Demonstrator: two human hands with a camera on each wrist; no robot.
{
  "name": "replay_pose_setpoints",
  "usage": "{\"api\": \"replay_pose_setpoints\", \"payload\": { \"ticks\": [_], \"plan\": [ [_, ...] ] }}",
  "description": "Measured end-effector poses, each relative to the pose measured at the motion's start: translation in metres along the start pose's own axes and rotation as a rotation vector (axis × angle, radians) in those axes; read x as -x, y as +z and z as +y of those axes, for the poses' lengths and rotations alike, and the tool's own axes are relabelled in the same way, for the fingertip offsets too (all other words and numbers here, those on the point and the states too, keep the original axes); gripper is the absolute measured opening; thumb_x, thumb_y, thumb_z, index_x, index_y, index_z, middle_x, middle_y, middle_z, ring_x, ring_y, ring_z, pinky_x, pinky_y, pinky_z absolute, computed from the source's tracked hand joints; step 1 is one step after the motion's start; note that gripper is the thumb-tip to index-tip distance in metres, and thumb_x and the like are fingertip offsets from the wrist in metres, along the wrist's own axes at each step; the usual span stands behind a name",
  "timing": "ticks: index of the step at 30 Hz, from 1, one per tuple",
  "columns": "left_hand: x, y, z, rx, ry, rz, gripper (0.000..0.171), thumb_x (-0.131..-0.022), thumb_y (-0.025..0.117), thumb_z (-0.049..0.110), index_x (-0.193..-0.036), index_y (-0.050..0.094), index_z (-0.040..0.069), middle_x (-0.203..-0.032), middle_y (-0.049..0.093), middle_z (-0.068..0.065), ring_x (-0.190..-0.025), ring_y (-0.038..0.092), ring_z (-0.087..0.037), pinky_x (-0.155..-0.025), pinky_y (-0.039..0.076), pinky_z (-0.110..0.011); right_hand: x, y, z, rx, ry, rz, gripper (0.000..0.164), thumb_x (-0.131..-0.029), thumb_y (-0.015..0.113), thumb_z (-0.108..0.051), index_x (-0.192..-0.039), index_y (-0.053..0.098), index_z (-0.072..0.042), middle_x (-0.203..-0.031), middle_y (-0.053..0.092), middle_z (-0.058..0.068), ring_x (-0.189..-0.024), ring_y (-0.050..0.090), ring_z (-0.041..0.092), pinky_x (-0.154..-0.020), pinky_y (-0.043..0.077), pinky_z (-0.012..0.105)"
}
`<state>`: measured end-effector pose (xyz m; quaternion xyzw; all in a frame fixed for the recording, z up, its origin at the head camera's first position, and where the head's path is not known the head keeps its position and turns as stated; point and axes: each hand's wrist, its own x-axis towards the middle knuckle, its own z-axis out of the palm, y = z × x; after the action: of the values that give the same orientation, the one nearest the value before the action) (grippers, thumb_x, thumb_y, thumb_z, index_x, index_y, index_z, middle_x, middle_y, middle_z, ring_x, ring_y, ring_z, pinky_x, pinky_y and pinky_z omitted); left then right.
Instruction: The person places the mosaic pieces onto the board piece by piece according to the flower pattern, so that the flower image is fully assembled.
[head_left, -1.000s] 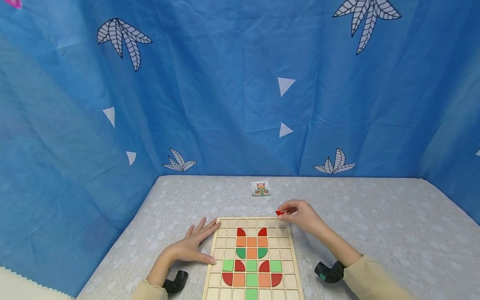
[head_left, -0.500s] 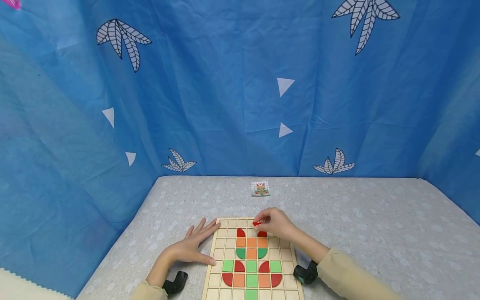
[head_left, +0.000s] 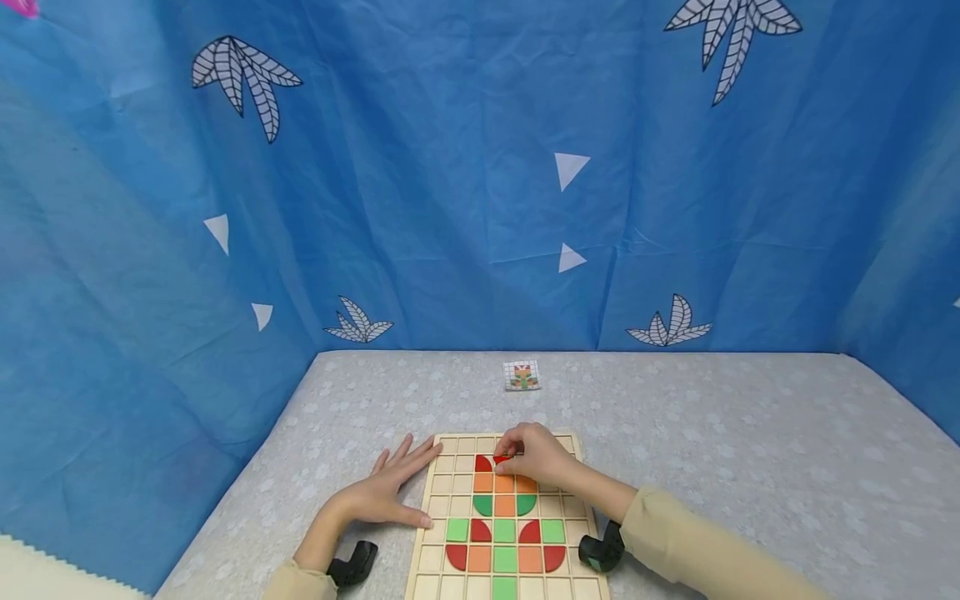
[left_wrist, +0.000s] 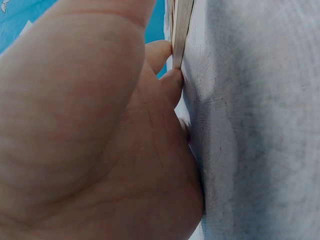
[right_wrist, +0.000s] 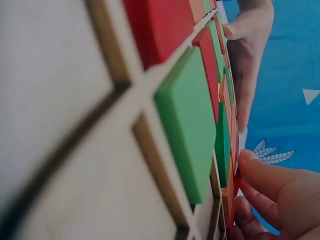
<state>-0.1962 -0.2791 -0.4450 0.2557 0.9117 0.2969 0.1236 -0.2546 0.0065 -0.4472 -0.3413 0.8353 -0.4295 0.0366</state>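
Note:
A wooden grid board [head_left: 438, 504] lies on the table, with a pattern of red, orange and green tiles set in its cells. My right hand [head_left: 542, 457] reaches over the upper middle of the board. Its thumb and index finger pinch a small red tile [head_left: 502, 458], beside a red quarter-round tile [head_left: 483, 463] in the second row. The fingers partly cover the held tile and hide the tile to its right. My left hand [head_left: 381, 497] lies spread on the table at the board's left edge, fingertips at the upper corner and thumb lower on the rim.
Behind the board lies a small card [head_left: 521, 376] printed with a coloured grid pattern. A pale patterned cloth [head_left: 712, 433] covers the table. Blue curtain fabric [head_left: 450, 208] hangs behind and at the sides. Dark wrist cameras [head_left: 354, 564] sit under both wrists.
My right hand has moved left from the board's upper right corner to its upper middle, carrying the red tile and coming down among the set tiles. My left hand stays put.

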Motion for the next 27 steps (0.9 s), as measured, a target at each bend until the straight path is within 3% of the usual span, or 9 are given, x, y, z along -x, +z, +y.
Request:
{"api": "replay_pose_setpoints", "payload": {
  "ticks": [27],
  "plan": [
    [0.0004,0.0003,-0.0010,0.013,0.013,0.010,0.099,-0.075,0.075,0.045,-0.150,0.022,0.009,-0.154,0.011,-0.014,-0.136,-0.010,-0.041,-0.101,-0.010,-0.064,0.0021,-0.0012,-0.0020,0.086,0.011,0.048,0.019,-0.074,0.080,-0.011,-0.076,0.062,-0.008,-0.069,0.047,-0.005,-0.064,0.043,0.011,-0.056,0.039,0.027]
  ]
}}
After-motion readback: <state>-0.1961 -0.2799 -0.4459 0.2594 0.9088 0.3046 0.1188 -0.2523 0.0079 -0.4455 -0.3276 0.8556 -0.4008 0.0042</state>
